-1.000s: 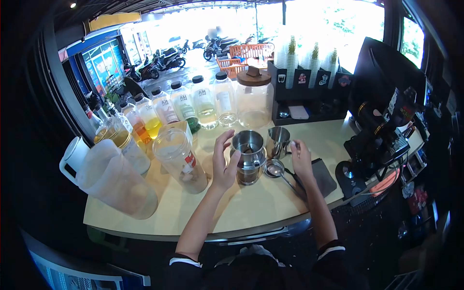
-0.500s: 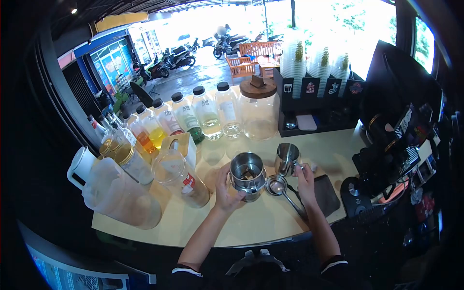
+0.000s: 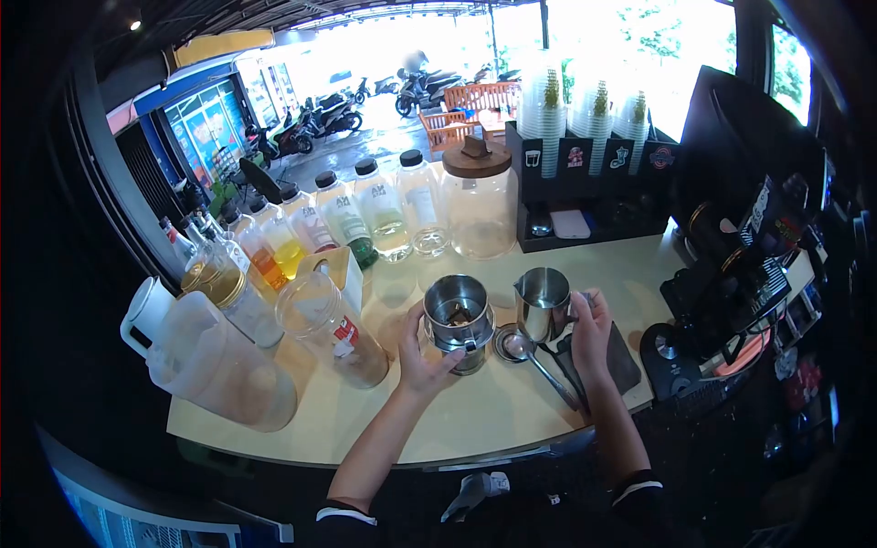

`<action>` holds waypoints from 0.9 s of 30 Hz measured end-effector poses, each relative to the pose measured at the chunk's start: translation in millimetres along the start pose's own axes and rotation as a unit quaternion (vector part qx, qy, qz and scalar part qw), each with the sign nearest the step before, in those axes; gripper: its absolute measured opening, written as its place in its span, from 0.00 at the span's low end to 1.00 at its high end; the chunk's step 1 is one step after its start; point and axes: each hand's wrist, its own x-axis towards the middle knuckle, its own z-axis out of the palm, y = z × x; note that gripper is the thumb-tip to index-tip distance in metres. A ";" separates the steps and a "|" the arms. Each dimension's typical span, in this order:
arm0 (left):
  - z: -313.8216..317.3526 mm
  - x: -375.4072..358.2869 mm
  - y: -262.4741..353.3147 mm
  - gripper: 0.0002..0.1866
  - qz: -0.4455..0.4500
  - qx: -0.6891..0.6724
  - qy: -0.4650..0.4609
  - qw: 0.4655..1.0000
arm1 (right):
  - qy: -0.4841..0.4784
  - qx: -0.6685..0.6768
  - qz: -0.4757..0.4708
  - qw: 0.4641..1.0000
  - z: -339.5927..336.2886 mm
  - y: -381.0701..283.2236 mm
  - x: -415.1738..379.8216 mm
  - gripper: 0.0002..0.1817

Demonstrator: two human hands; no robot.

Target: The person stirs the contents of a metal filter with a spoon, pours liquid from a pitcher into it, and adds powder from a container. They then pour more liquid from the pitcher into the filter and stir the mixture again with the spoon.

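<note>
A steel drip filter (image 3: 457, 302) with something dark inside stands on the pale counter, on top of a small vessel. My left hand (image 3: 427, 354) wraps round its left and near side, fingers curled against the metal. Just to its right is a steel pitcher (image 3: 543, 306), its spout toward the left. My right hand (image 3: 590, 331) is closed on the pitcher's handle. A long-handled ladle (image 3: 539, 363) lies between the hands, its bowl over a small round metal piece. Beside my right wrist lies a dark folded cloth (image 3: 617, 361).
A clear container of brown powder (image 3: 352, 352), a large plastic pitcher (image 3: 233, 374) and several capped bottles (image 3: 379, 215) stand left and behind. A wooden-lidded jar (image 3: 477, 205) and black cup rack (image 3: 594, 196) are at the back. Dark equipment (image 3: 722, 292) occupies the right.
My right hand has gone from touching the pitcher's handle to a fuller grip on it, and the pitcher sits a little nearer. The camera view has shifted slightly.
</note>
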 end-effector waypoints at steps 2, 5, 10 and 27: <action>-3.1 0.9 -2.4 0.46 0.007 0.012 -0.007 1.000 | -0.021 0.021 0.006 1.000 8.3 -19.5 7.1 0.08; -2.9 -0.5 -7.1 0.46 0.008 0.021 -0.010 1.000 | -0.066 -0.028 -0.025 0.997 19.0 -49.4 21.2 0.08; -0.8 -1.6 -2.4 0.46 -0.004 0.002 0.008 1.000 | -0.158 -0.056 -0.034 0.985 53.3 -98.0 36.0 0.09; -0.4 1.7 5.1 0.46 0.005 0.013 0.006 1.000 | -0.335 -0.184 -0.099 0.919 100.0 -119.5 60.2 0.11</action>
